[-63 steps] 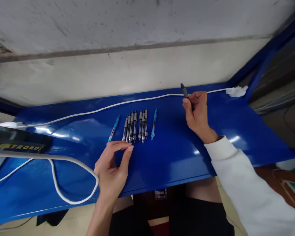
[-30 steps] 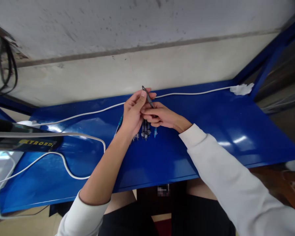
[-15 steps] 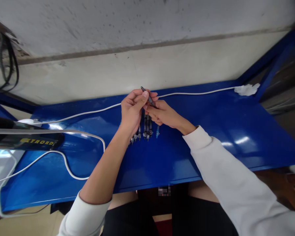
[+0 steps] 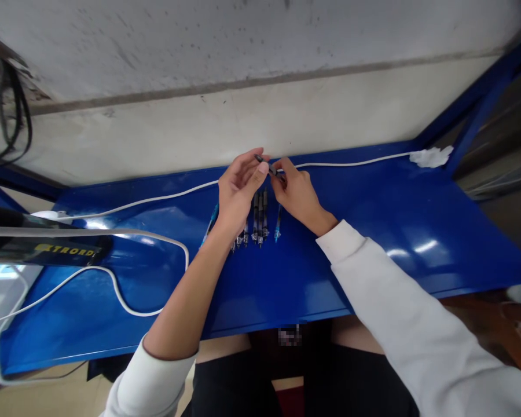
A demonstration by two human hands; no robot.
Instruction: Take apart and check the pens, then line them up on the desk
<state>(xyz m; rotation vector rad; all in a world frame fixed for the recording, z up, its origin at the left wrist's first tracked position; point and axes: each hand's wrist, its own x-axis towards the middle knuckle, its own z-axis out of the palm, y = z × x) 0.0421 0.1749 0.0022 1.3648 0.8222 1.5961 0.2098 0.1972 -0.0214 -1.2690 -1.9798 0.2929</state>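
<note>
Above the blue table, my left hand (image 4: pixel 238 188) pinches a dark pen (image 4: pixel 261 159) between thumb and fingers, its tip pointing up and left. My right hand (image 4: pixel 300 191) grips the lower end of the same pen with thumb and forefinger. Beneath and between my hands lie several black-gripped pens (image 4: pixel 260 217) with clear ends, side by side. A blue pen (image 4: pixel 278 223) lies just right of them, partly under my right hand. Another blue pen (image 4: pixel 212 221) shows left of my left wrist, which hides part of the row.
A white cable (image 4: pixel 356 165) runs along the back of the blue table (image 4: pixel 286 278) to a crumpled white wrap (image 4: pixel 432 156). At left are a black box (image 4: pixel 65 249) with yellow lettering and looping white cables (image 4: pixel 117 289). The wall (image 4: pixel 178 133) stands directly behind.
My right hand has lifted and turned, its fingers now pinching the pen's lower end. My left hand has shifted slightly right, and the blue pen at left has come into view.
</note>
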